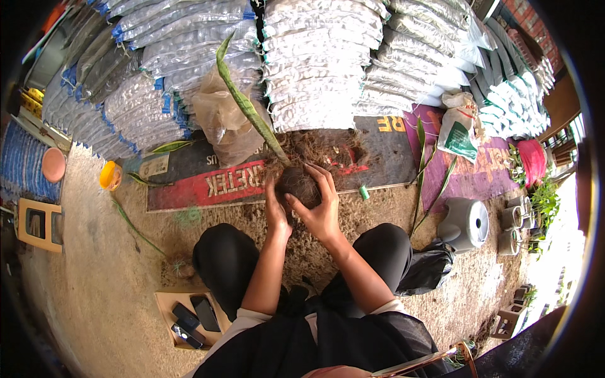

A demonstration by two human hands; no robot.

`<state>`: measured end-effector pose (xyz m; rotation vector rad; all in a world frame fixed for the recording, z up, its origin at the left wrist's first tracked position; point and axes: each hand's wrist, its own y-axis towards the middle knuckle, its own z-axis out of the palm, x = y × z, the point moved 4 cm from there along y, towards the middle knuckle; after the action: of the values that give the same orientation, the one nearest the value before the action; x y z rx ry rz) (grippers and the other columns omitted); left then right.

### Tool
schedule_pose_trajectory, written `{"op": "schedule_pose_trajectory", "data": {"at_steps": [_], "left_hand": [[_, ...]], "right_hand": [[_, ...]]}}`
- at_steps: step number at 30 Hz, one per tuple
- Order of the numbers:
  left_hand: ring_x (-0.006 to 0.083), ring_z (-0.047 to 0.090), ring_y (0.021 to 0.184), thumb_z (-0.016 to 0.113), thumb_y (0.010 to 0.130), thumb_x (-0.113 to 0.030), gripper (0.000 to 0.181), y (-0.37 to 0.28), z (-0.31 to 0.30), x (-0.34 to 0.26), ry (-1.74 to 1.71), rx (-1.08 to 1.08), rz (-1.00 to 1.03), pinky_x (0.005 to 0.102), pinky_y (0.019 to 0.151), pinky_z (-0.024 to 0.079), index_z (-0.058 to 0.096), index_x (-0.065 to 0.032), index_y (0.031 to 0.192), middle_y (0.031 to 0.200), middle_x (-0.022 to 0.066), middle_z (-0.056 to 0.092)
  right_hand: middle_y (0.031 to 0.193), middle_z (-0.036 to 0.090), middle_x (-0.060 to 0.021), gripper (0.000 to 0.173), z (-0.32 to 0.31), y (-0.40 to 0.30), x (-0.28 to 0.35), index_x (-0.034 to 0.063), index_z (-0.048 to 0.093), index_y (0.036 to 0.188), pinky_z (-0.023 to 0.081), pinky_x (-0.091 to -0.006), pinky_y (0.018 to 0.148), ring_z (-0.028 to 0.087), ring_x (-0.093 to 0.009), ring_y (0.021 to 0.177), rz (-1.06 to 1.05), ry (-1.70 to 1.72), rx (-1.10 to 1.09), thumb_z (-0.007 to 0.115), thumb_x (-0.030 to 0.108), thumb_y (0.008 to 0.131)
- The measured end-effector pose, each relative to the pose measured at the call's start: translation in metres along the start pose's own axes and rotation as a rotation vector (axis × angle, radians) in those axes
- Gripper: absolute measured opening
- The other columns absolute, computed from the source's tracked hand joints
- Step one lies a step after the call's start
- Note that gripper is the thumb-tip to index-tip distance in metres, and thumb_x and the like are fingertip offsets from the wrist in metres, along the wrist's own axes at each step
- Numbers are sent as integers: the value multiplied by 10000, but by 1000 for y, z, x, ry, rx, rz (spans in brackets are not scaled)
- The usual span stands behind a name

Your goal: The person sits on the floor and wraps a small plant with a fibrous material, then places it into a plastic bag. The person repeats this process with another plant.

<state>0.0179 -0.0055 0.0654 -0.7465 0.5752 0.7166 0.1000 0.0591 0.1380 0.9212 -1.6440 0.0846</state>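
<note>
Between both palms I hold a dark, fibrous root ball [298, 186], round and bound tight. A single snake plant leaf [246, 105] rises from it, leaning up and to the left. My left hand [276, 203] cups the ball's left side. My right hand [321, 201] wraps its right side, with the thumb across the front and the fingers over the top. Just beyond the ball, loose brown fibre [326, 151] is heaped on a printed banner sheet [189, 191]. A crumpled clear plastic bag [229, 118] stands behind the leaf, to the left.
Stacked filled sacks [321, 66] wall off the far side. Loose snake plant leaves [442, 184] lie right; another leaf [134, 229] lies left. A grey plastic watering can [463, 224] and black plastic bag [427, 267] are by my right knee. A cardboard piece [170, 302] holds phones [205, 313] at lower left.
</note>
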Motion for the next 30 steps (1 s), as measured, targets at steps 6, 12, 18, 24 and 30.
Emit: {"op": "schedule_pose_trajectory", "data": {"at_steps": [6, 12, 18, 24, 30], "left_hand": [[198, 562, 984, 404, 903, -408, 443, -8, 14, -5, -235, 256, -55, 355, 857, 460, 543, -56, 1133, 1081, 71, 580], [207, 629, 822, 552, 832, -287, 284, -4, 5, 3, -284, 186, -277, 344, 744, 507, 593, -70, 1010, 903, 80, 642], [181, 614, 814, 578, 808, -291, 281, -6, 8, 15, -26, 146, -228, 317, 744, 497, 608, -63, 969, 899, 59, 633], [167, 608, 816, 600, 793, -260, 260, -6, 4, 13, -76, 202, -279, 305, 737, 493, 602, -38, 930, 888, 79, 625], [175, 617, 775, 597, 796, -229, 245, -3, -3, 19, -134, 229, -249, 295, 707, 497, 608, -35, 945, 883, 75, 627]], "right_hand": [[1254, 432, -194, 581, 14, -13, -1, 18, 415, 1251, 228, -445, 1036, 372, -324, 1216, 42, -30, 116, 615, 307, 789], [1326, 378, -187, 551, -20, 13, -2, 30, 376, 1306, 154, -441, 1059, 305, -315, 1260, 19, -104, 14, 334, 423, 923], [1455, 140, -197, 675, -18, 33, -7, 43, 127, 1414, 8, -520, 1065, 62, -366, 1353, 160, -213, 141, 230, 502, 930], [1485, 24, -168, 657, -5, 25, -10, 96, 65, 1434, -53, -549, 1051, -17, -370, 1362, 165, -230, 211, 201, 496, 930], [1444, 184, -192, 664, 3, 10, -2, 58, 210, 1403, 34, -568, 1046, 130, -372, 1344, -10, -277, 211, 375, 446, 890]]}}
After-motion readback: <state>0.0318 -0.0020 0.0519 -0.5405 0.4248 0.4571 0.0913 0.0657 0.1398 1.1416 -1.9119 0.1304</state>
